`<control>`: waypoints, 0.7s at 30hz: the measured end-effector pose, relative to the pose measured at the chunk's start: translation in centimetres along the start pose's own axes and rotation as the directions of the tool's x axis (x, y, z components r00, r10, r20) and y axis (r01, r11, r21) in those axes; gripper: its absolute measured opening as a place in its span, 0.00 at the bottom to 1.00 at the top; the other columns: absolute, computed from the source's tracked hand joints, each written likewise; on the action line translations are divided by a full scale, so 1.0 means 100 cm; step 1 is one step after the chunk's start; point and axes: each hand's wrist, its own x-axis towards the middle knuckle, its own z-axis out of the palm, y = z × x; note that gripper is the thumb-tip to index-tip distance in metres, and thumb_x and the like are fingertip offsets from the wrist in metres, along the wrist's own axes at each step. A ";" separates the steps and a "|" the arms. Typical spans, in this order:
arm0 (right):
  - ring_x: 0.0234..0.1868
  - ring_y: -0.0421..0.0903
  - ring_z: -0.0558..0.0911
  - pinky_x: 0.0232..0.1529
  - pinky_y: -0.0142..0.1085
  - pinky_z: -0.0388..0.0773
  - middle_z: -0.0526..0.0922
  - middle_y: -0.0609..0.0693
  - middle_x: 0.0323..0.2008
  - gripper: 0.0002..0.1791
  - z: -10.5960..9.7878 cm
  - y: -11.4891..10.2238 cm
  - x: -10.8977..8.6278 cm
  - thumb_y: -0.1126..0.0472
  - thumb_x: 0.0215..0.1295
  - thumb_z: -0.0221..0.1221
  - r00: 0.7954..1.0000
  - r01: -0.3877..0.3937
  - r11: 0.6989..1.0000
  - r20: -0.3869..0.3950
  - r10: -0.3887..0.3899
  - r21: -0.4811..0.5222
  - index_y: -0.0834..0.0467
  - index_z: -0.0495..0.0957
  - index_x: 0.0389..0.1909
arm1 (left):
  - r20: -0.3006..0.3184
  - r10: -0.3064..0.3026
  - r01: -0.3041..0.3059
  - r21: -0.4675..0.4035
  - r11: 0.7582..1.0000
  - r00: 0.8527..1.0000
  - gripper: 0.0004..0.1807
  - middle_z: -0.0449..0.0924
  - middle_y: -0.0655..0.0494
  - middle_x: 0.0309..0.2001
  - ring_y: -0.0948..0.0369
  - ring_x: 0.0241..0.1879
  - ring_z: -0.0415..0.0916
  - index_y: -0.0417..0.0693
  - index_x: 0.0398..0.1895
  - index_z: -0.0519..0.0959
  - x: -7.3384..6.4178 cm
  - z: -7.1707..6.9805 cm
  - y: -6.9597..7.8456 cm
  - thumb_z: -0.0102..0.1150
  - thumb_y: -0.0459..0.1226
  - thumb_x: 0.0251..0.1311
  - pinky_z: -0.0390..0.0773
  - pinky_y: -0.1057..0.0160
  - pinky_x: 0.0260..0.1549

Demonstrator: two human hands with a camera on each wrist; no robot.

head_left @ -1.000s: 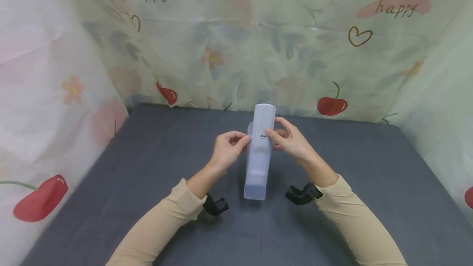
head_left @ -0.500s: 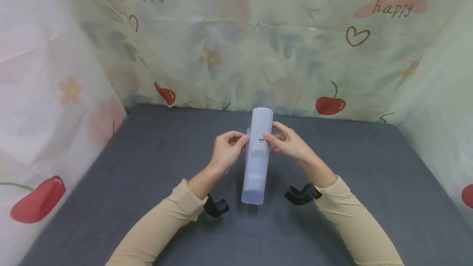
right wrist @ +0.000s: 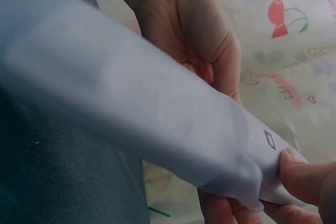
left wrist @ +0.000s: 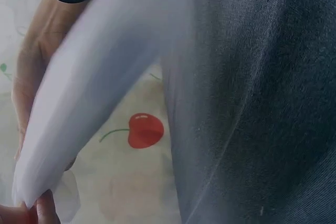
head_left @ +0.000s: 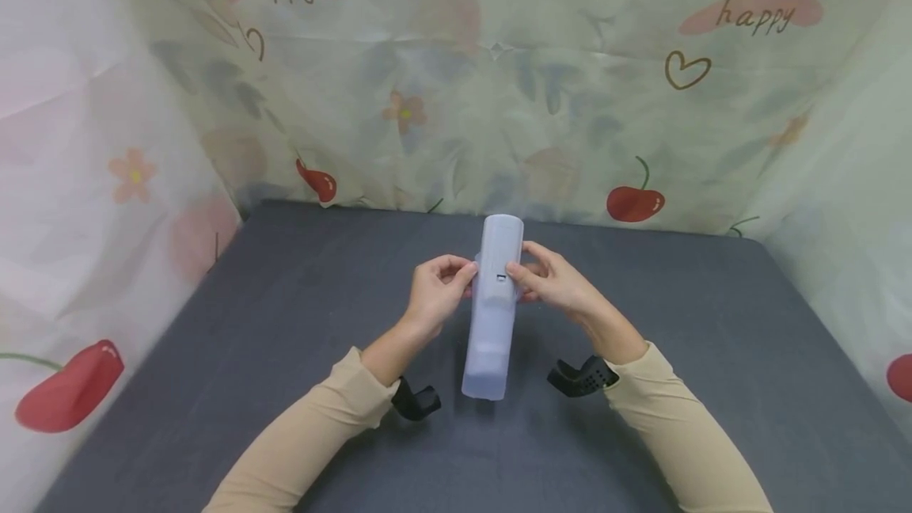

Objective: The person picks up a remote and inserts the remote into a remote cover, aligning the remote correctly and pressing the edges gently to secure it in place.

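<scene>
A long, pale whitish plastic case (head_left: 492,339) with a smooth rounded body and a translucent lower part is held up over the table, leaning slightly. A small dark slot (head_left: 501,278) shows on its front face. My left hand (head_left: 439,291) pinches its left edge between thumb and fingertips. From the other side my right hand (head_left: 559,282) grips it, thumb on the front beside the slot and fingers behind. In the right wrist view the case (right wrist: 157,98) runs diagonally, a thin flap curling near the right thumb (right wrist: 302,174). The left wrist view shows the case (left wrist: 89,77) blurred.
A dark grey table (head_left: 321,315) lies under both hands. Printed cloth with cherries and lettering (head_left: 427,141) hangs behind it and at both sides. Black wrist mounts (head_left: 418,400) stick out below both cuffs.
The case and my right hand have come down and slightly left in the head view. The left hand stays almost in place, keeping its pinch. The head view has shifted slightly.
</scene>
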 end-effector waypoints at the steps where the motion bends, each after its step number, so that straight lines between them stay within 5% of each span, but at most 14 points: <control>1: 0.40 0.43 0.81 0.45 0.44 0.80 0.75 0.70 0.53 0.29 0.000 0.000 0.000 0.54 0.70 0.50 1.000 0.004 1.000 -0.006 -0.004 0.001 0.62 0.55 0.66 | 0.009 -0.008 0.008 0.004 1.000 1.000 0.09 0.80 0.41 0.34 0.68 0.27 0.75 0.30 0.36 0.79 0.000 -0.001 0.000 0.57 0.32 0.61 0.83 0.62 0.33; 9: 0.44 0.47 0.80 0.41 0.42 0.81 0.75 0.69 0.53 0.23 0.003 0.001 -0.003 0.57 0.68 0.53 0.988 0.071 0.997 -0.136 -0.071 -0.007 0.64 0.61 0.59 | 0.133 -0.078 0.074 0.034 0.997 0.988 0.11 0.79 0.41 0.41 0.59 0.37 0.80 0.34 0.42 0.77 0.001 -0.009 0.006 0.55 0.35 0.63 0.82 0.59 0.41; 15: 0.44 0.50 0.83 0.41 0.39 0.81 0.78 0.63 0.49 0.22 0.005 -0.001 -0.009 0.63 0.62 0.59 0.944 0.201 0.975 -0.245 -0.220 -0.099 0.61 0.67 0.56 | 0.142 -0.148 0.139 0.076 0.987 0.979 0.16 0.79 0.45 0.38 0.63 0.29 0.77 0.37 0.43 0.77 0.001 -0.018 0.009 0.53 0.43 0.65 0.81 0.63 0.34; 18: 0.43 0.40 0.83 0.42 0.32 0.80 0.79 0.52 0.45 0.19 0.005 0.000 -0.012 0.68 0.58 0.62 0.903 0.313 0.941 -0.268 -0.336 -0.126 0.61 0.70 0.50 | 0.233 -0.245 0.231 0.085 0.969 0.941 0.23 0.80 0.42 0.40 0.64 0.26 0.78 0.36 0.47 0.75 0.003 -0.023 0.009 0.46 0.49 0.68 0.81 0.65 0.32; 21: 0.43 0.31 0.80 0.44 0.26 0.78 0.78 0.43 0.41 0.17 0.008 0.004 -0.013 0.75 0.53 0.63 0.841 0.457 0.877 -0.246 -0.481 -0.150 0.61 0.74 0.43 | 0.355 -0.328 0.330 0.058 0.942 0.875 0.33 0.79 0.34 0.48 0.61 0.31 0.83 0.33 0.55 0.71 0.005 -0.026 0.008 0.37 0.56 0.69 0.83 0.61 0.38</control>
